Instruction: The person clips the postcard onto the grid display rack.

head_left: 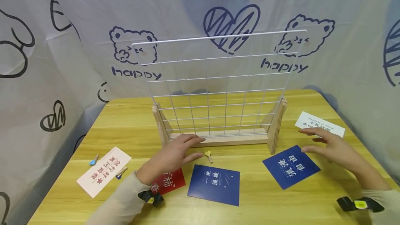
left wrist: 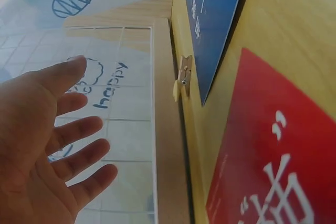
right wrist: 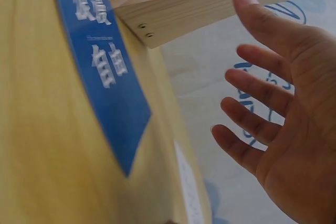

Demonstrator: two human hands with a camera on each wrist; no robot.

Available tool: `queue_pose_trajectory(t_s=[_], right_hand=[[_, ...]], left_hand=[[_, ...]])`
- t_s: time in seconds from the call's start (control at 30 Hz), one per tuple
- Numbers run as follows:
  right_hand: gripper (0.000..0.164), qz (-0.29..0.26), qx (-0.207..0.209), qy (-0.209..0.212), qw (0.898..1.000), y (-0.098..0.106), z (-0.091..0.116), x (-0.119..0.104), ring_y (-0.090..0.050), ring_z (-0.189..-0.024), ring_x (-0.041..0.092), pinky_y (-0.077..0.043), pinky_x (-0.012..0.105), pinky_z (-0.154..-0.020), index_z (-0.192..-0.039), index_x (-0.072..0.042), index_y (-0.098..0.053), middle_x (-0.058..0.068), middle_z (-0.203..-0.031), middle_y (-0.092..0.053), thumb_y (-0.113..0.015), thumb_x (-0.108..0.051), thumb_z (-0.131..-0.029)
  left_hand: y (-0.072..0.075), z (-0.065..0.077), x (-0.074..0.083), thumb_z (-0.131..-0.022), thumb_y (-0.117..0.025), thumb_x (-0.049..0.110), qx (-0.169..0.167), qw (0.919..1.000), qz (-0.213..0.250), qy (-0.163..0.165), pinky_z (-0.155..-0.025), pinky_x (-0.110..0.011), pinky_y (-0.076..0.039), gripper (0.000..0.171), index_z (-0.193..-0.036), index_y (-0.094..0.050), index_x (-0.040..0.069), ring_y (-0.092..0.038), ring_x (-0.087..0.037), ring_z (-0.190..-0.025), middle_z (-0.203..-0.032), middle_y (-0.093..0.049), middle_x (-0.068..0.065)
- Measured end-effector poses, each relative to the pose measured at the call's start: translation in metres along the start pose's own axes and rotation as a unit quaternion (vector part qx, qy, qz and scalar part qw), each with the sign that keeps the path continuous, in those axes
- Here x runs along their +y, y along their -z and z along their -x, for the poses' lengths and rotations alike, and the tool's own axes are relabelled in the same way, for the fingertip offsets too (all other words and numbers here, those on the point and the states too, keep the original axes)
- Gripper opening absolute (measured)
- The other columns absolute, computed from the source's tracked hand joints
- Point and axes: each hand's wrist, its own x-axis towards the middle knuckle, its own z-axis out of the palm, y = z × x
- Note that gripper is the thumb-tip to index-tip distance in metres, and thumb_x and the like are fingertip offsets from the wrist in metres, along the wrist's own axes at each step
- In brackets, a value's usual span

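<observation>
My left hand [head_left: 176, 153] hovers above the table in front of the wire grid rack [head_left: 215, 107], fingers loosely extended and holding nothing. Beneath it lies a red card [head_left: 173, 182], partly covered by the hand and sleeve. Just right of that hand are a small clothespin with a yellow heart [head_left: 208, 155] and a blue card [head_left: 214, 185]. My right hand [head_left: 334, 148], also relaxed and holding nothing, is raised over the table's right side. A second blue card [head_left: 290, 166] lies left of it, and a white card [head_left: 318, 124] behind it is partly hidden by the fingers.
The rack's white wire panel stands upright in a wooden base [head_left: 218, 139] with two side supports. At the left lie a pale pink card [head_left: 104, 172], a clothespin with a light blue heart [head_left: 93, 161] and one with a dark blue heart [head_left: 121, 173]. A printed curtain [head_left: 187, 16] hangs behind.
</observation>
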Motion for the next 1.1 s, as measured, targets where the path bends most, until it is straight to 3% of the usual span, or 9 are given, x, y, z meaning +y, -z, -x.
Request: queue_pose_trajectory(t_s=[0.2, 0.27, 0.43, 0.5, 0.63, 0.73, 0.83, 0.93, 1.1], right_hand=[[0.056, 0.013, -0.043, -0.008, 0.999, -0.012, 0.000, 0.004, -0.034, -0.116, -0.018, -0.035, 0.008, -0.090, -0.132, -0.011, -0.058, 0.011, -0.134, -0.056, -0.080, -0.021, -0.082], [0.058, 0.020, -0.058, -0.018, 0.998, -0.014, -0.001, 0.005, -0.040, -0.121, -0.007, -0.039, 0.017, -0.094, -0.133, -0.011, -0.057, 0.013, -0.134, -0.056, -0.081, -0.025, -0.082], [0.064, 0.022, -0.084, -0.033, 0.996, -0.017, -0.001, 0.009, -0.047, -0.124, 0.040, -0.041, 0.054, -0.098, -0.132, -0.008, -0.057, 0.017, -0.134, -0.055, -0.082, -0.032, -0.079], [0.065, 0.019, -0.086, -0.030, 0.996, -0.020, -0.001, 0.012, -0.047, -0.124, 0.040, -0.040, 0.043, -0.103, -0.132, -0.008, -0.057, 0.017, -0.134, -0.056, -0.083, -0.034, -0.078], [0.065, 0.028, -0.076, 0.000, 0.997, -0.026, 0.000, 0.019, -0.046, -0.120, 0.011, -0.026, 0.005, -0.095, -0.129, -0.010, -0.060, 0.013, -0.129, -0.059, -0.085, -0.034, -0.074], [0.066, 0.034, -0.069, 0.034, 0.996, -0.028, 0.000, 0.021, -0.047, -0.115, 0.005, -0.024, 0.003, -0.092, -0.127, -0.009, -0.061, 0.012, -0.125, -0.061, -0.087, -0.033, -0.070], [0.068, 0.054, -0.067, 0.055, 0.995, -0.030, 0.000, 0.022, -0.051, -0.112, 0.019, -0.034, 0.016, -0.094, -0.125, -0.009, -0.062, 0.012, -0.123, -0.061, -0.089, -0.034, -0.068], [0.067, 0.071, -0.069, 0.060, 0.993, -0.033, 0.000, 0.023, -0.051, -0.111, 0.034, -0.038, 0.038, -0.093, -0.122, -0.010, -0.064, 0.014, -0.123, -0.060, -0.090, -0.037, -0.066], [0.066, 0.082, -0.068, 0.077, 0.991, -0.039, 0.001, 0.026, -0.048, -0.111, 0.037, -0.035, 0.053, -0.090, -0.117, -0.012, -0.067, 0.015, -0.122, -0.058, -0.090, -0.042, -0.064]], left_hand=[[-0.008, -0.010, -0.002, -0.099, -0.055, 0.045, -0.040, 0.9990, 0.021, 0.005, -0.105, -0.042, -0.041, 0.051, -0.141, -0.053, 0.016, -0.051, -0.025, -0.125, -0.135, -0.056, -0.006], [-0.011, -0.013, -0.003, -0.098, -0.057, 0.043, -0.053, 0.9982, 0.027, 0.002, -0.105, -0.042, -0.042, 0.050, -0.140, -0.054, 0.015, -0.052, -0.025, -0.123, -0.133, -0.057, -0.005], [-0.020, -0.019, -0.006, -0.096, -0.061, 0.040, -0.074, 0.9961, 0.048, 0.008, -0.104, -0.040, -0.043, 0.050, -0.138, -0.056, 0.014, -0.054, -0.023, -0.122, -0.131, -0.059, -0.003], [-0.023, -0.020, -0.007, -0.096, -0.062, 0.040, -0.082, 0.9949, 0.057, 0.010, -0.103, -0.039, -0.044, 0.050, -0.138, -0.055, 0.013, -0.055, -0.021, -0.121, -0.131, -0.059, -0.003], [-0.031, -0.020, -0.009, -0.097, -0.060, 0.040, -0.096, 0.9931, 0.067, 0.003, -0.100, -0.037, -0.046, 0.051, -0.140, -0.054, 0.013, -0.057, -0.019, -0.118, -0.130, -0.060, -0.003], [-0.035, -0.022, -0.011, -0.098, -0.059, 0.039, -0.097, 0.9928, 0.071, -0.003, -0.100, -0.035, -0.046, 0.050, -0.140, -0.054, 0.013, -0.056, -0.017, -0.117, -0.130, -0.060, -0.002], [-0.037, -0.024, -0.013, -0.098, -0.060, 0.038, -0.099, 0.9919, 0.079, -0.006, -0.101, -0.035, -0.045, 0.048, -0.138, -0.056, 0.012, -0.055, -0.017, -0.119, -0.131, -0.059, -0.002], [-0.040, -0.024, -0.015, -0.097, -0.062, 0.038, -0.103, 0.9911, 0.084, -0.004, -0.100, -0.034, -0.045, 0.047, -0.136, -0.058, 0.012, -0.056, -0.017, -0.118, -0.130, -0.059, -0.002], [-0.044, -0.022, -0.017, -0.098, -0.060, 0.035, -0.088, 0.9924, 0.086, -0.003, -0.098, -0.035, -0.047, 0.040, -0.132, -0.062, 0.012, -0.058, -0.018, -0.115, -0.126, -0.062, -0.002]])
